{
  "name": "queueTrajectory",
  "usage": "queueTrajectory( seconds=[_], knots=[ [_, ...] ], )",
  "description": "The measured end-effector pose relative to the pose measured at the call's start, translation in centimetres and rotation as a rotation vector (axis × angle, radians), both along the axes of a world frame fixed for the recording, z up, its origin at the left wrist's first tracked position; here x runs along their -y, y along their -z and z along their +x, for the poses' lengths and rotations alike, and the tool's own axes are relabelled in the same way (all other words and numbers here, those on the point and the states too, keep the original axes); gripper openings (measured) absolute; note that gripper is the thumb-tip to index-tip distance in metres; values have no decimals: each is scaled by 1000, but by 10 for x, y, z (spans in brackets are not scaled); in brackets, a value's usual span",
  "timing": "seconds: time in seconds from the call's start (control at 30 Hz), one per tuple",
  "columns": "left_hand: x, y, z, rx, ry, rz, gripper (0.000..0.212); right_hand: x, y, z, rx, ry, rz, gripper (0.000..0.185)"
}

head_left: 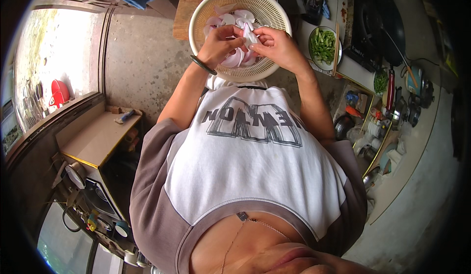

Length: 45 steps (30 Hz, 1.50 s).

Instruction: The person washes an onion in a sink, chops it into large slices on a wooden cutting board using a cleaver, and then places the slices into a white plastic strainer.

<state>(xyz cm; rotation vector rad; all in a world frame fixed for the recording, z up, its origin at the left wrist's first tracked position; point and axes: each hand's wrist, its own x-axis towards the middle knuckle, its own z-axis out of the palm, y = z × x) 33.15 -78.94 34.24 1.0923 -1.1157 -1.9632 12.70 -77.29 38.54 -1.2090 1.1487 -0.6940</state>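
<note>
Both hands meet over a cream plastic strainer basket (195, 34), which holds several loose pale, pink-edged onion layers (232, 59). Between my fingertips is one onion piece (250, 35), pinched from both sides. My left hand (226, 42), with a dark bangle at its wrist, grips the piece's left side. My right hand (274, 44) has thumb and fingers on its right side. The fingers partly cover the piece and the layers beneath.
A wooden board (184, 20) lies beyond the basket. At right are a plate of cut green vegetables (323, 45), chopsticks (336, 49), a portable stove (357, 34) and a dark wok (392, 27). A cabinet (92, 137) stands left, a hammer (125, 116) on top.
</note>
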Motion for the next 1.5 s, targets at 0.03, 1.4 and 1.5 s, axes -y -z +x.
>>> queueTrajectory(
  seconds=[0.03,1.4,1.5],
  knots=[
    [0,-1,-1,-1,1,-14,12,0,2,0,-72,-28,-56,22],
    [-2,32,-37,1243,612,-827,76,18,79,-5,-857,-358,-426,17],
    [14,43,-30,883,380,-574,71,26,79,-13,-646,-285,-341,27]
  ],
)
